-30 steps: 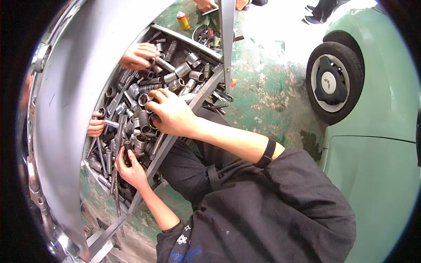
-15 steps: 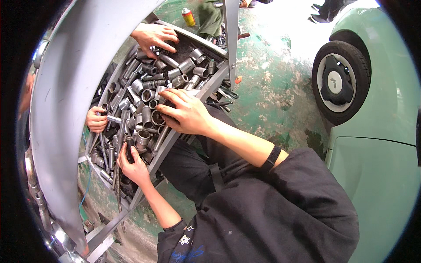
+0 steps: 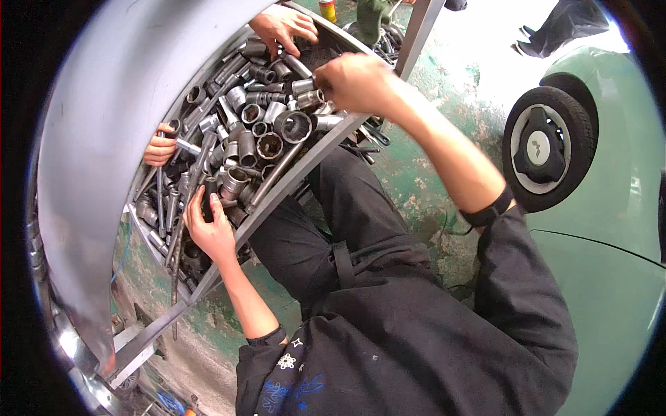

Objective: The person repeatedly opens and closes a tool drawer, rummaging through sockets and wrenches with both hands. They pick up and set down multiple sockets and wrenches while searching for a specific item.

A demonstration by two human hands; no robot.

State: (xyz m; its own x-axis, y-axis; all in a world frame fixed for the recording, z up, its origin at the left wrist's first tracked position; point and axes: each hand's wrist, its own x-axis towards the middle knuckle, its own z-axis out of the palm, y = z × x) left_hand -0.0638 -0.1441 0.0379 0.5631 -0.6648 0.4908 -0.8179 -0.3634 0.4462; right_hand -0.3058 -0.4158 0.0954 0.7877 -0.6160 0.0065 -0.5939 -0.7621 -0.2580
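Observation:
A metal tray [image 3: 274, 182] is heaped with steel sockets and bars. At its near side my left hand [image 3: 214, 234] grips a slim dark socket [image 3: 209, 188] between thumb and fingers. My right hand [image 3: 359, 84] is over the tray's far right part, next to several shiny sockets [image 3: 310, 98]. Motion smears it and its fingers point down and away, so whether it holds anything is hidden. A large ring-shaped socket [image 3: 293, 126] lies on the heap between my hands, with a long bar [image 3: 277, 175] along the near rim.
Another person's hand [image 3: 283, 29] reaches into the far end, and a further hand [image 3: 161, 147] holds a metal tool at the left. A grey curved panel [image 3: 118, 132] overhangs the left side. A green car [image 3: 596, 277] with its wheel [image 3: 544, 145] stands at right.
My right hand has lifted off the middle sockets and moved up and right; a large ring-shaped socket shows there now. My left hand keeps its grip. The whole view has shifted.

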